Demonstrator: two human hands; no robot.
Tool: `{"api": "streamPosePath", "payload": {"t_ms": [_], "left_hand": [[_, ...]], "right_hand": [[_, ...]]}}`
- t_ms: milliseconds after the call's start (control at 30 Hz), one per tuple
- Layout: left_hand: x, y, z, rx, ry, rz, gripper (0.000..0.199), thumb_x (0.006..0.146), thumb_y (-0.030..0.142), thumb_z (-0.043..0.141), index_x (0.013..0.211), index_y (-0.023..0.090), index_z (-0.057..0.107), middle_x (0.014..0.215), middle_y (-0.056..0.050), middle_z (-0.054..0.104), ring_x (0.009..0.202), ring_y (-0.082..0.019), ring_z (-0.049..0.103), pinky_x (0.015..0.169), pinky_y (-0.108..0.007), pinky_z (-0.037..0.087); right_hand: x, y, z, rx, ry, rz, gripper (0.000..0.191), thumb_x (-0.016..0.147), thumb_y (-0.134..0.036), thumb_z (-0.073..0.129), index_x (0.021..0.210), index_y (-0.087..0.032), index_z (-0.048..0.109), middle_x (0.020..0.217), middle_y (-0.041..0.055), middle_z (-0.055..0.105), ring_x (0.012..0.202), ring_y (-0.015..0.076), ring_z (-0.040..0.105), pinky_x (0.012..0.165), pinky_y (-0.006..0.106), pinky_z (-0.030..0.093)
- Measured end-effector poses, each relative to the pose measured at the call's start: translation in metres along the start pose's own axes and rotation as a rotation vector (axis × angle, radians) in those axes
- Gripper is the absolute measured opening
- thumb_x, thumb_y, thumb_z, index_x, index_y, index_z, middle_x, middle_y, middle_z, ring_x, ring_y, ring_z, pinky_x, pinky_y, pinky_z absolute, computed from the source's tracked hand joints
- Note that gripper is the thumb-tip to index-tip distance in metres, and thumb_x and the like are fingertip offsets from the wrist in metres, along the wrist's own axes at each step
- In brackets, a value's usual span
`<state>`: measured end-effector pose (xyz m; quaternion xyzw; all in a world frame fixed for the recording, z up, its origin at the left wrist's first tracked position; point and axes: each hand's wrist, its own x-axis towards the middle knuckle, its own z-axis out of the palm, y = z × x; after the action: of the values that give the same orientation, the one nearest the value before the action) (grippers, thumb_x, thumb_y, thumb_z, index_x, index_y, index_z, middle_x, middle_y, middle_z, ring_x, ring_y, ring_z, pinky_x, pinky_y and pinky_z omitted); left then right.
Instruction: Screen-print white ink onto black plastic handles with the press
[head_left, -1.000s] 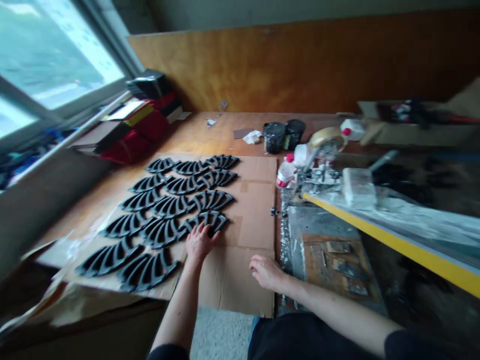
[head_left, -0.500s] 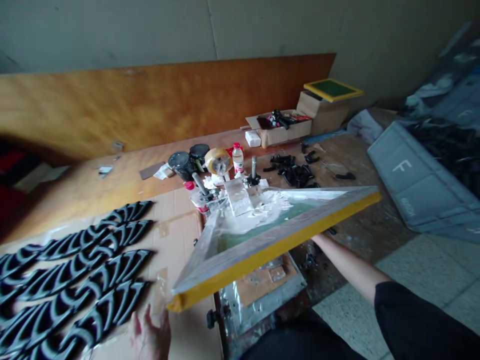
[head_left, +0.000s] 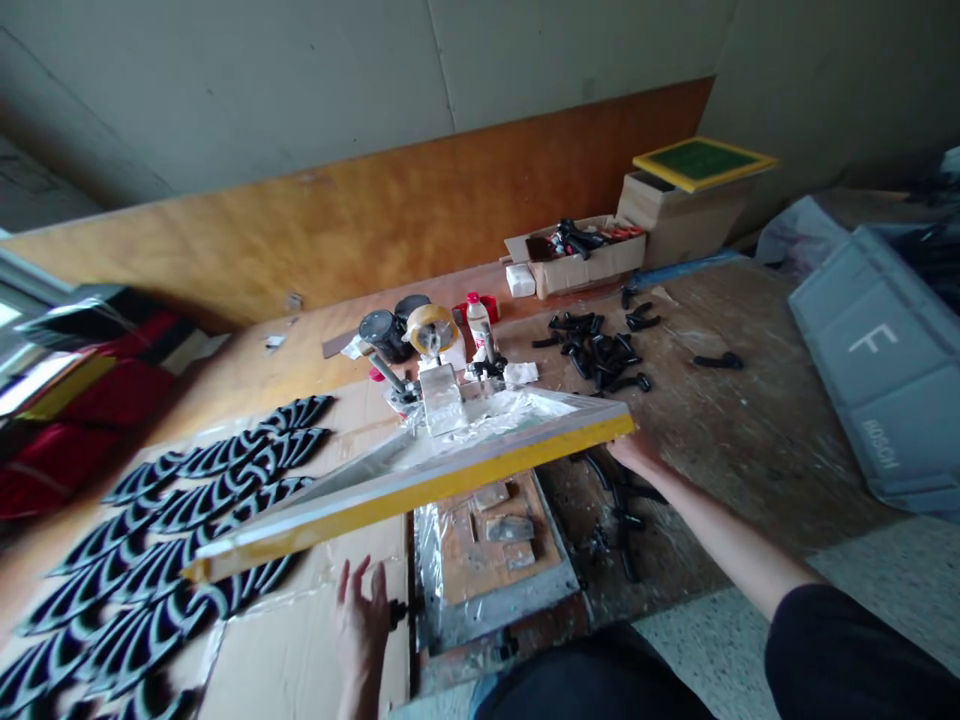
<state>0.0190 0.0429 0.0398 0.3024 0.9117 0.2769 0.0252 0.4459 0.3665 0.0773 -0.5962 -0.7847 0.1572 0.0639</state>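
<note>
A screen printing frame (head_left: 420,492) with yellow tape along its near edge is tilted up above the bench, its far end at metal hinge clamps (head_left: 442,398). My right hand (head_left: 634,450) is closed at the frame's right corner; part of its fingers is hidden. Under the raised frame lies a base board (head_left: 459,575) bearing small clear blocks (head_left: 510,528). My left hand (head_left: 364,610) hovers open, fingers spread, left of the base board and over cardboard (head_left: 300,640). It holds nothing. Rows of black curved handles (head_left: 161,560) lie to its left.
Loose black handles (head_left: 600,350) lie behind on the bench, with more (head_left: 622,515) right of the base board. At the back stand dark jars (head_left: 382,335), a tape roll (head_left: 433,330), a bottle (head_left: 476,318) and an open carton (head_left: 589,268). A grey crate (head_left: 874,370) is at right.
My view has shifted. The frame's near edge now appears farther left, and my right hand has come from beneath it to its right corner. My left hand appears farther right, still open.
</note>
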Motion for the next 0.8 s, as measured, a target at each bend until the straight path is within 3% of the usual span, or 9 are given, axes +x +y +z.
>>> {"api": "streamPosePath", "payload": {"t_ms": [67, 167, 267, 367, 467, 600, 700, 800], "left_hand": [[-0.001, 0.0, -0.004, -0.024, 0.004, -0.007, 0.038, 0.088, 0.044, 0.051, 0.112, 0.018, 0.065, 0.142, -0.017, 0.049, 0.078, -0.022, 0.065, 0.076, -0.042, 0.052], [-0.003, 0.003, -0.008, -0.077, 0.033, 0.0, 0.038, 0.088, 0.044, 0.049, 0.11, 0.017, 0.066, 0.141, -0.018, 0.051, 0.109, -0.03, 0.061, 0.089, -0.045, 0.049], [-0.002, 0.018, -0.013, -0.194, 0.017, 0.004, 0.039, 0.089, 0.045, 0.05, 0.111, 0.017, 0.065, 0.137, -0.017, 0.055, 0.121, -0.031, 0.055, 0.091, -0.045, 0.049], [0.007, 0.049, -0.023, -0.436, 0.006, 0.001, 0.036, 0.088, 0.043, 0.052, 0.108, 0.017, 0.066, 0.127, -0.015, 0.063, 0.118, -0.026, 0.059, 0.094, -0.04, 0.049], [0.023, 0.095, -0.044, -0.623, 0.003, 0.074, 0.036, 0.088, 0.046, 0.054, 0.108, 0.018, 0.066, 0.112, -0.011, 0.07, 0.105, -0.02, 0.065, 0.092, -0.036, 0.051], [0.041, 0.161, -0.084, -0.872, 0.073, 0.201, 0.035, 0.09, 0.047, 0.052, 0.1, 0.016, 0.066, 0.076, -0.002, 0.068, 0.073, -0.013, 0.065, 0.077, -0.028, 0.054], [0.044, 0.195, -0.108, -1.022, -0.076, 0.264, 0.039, 0.094, 0.046, 0.044, 0.1, 0.015, 0.066, 0.061, 0.002, 0.06, 0.057, -0.011, 0.058, 0.067, -0.025, 0.053], [0.035, 0.201, -0.122, -1.022, -0.215, 0.27, 0.046, 0.094, 0.051, 0.041, 0.104, 0.014, 0.067, 0.067, -0.001, 0.064, 0.059, -0.013, 0.059, 0.064, -0.026, 0.053]], "right_hand": [[-0.005, 0.003, 0.004, -0.052, 0.044, 0.033, 0.023, 0.088, -0.012, 0.046, 0.101, -0.015, 0.065, 0.102, 0.0142, 0.064, 0.101, 0.0255, 0.06, 0.086, 0.035, 0.045], [-0.015, -0.004, 0.001, -0.051, 0.136, 0.0, 0.029, 0.093, -0.018, 0.041, 0.114, -0.012, 0.059, 0.109, 0.0178, 0.063, 0.107, 0.0288, 0.058, 0.09, 0.039, 0.044], [-0.036, -0.036, 0.002, 0.105, 0.137, -0.279, 0.037, 0.098, -0.024, 0.036, 0.13, -0.014, 0.051, 0.12, 0.0147, 0.061, 0.106, 0.0247, 0.059, 0.089, 0.035, 0.047], [-0.065, -0.087, 0.012, 0.125, -0.039, -0.657, 0.049, 0.098, -0.016, 0.033, 0.144, -0.027, 0.042, 0.114, 0.0069, 0.063, 0.098, 0.0185, 0.062, 0.083, 0.029, 0.049], [-0.084, -0.136, 0.028, -0.075, -0.148, -0.879, 0.06, 0.094, -0.008, 0.035, 0.146, -0.039, 0.041, 0.097, 0.0041, 0.061, 0.086, 0.016, 0.062, 0.074, 0.025, 0.048], [-0.089, -0.171, 0.047, -0.312, -0.095, -0.914, 0.058, 0.095, -0.01, 0.039, 0.143, -0.042, 0.044, 0.092, 0.0074, 0.06, 0.086, 0.02, 0.06, 0.068, 0.026, 0.047], [-0.092, -0.178, 0.051, -0.334, -0.007, -0.923, 0.057, 0.093, -0.01, 0.045, 0.141, -0.04, 0.047, 0.092, 0.0087, 0.062, 0.09, 0.0234, 0.06, 0.071, 0.029, 0.048], [-0.09, -0.168, 0.044, -0.205, 0.08, -0.914, 0.048, 0.09, -0.011, 0.052, 0.131, -0.034, 0.06, 0.092, 0.0078, 0.066, 0.088, 0.0226, 0.062, 0.072, 0.03, 0.052]]}}
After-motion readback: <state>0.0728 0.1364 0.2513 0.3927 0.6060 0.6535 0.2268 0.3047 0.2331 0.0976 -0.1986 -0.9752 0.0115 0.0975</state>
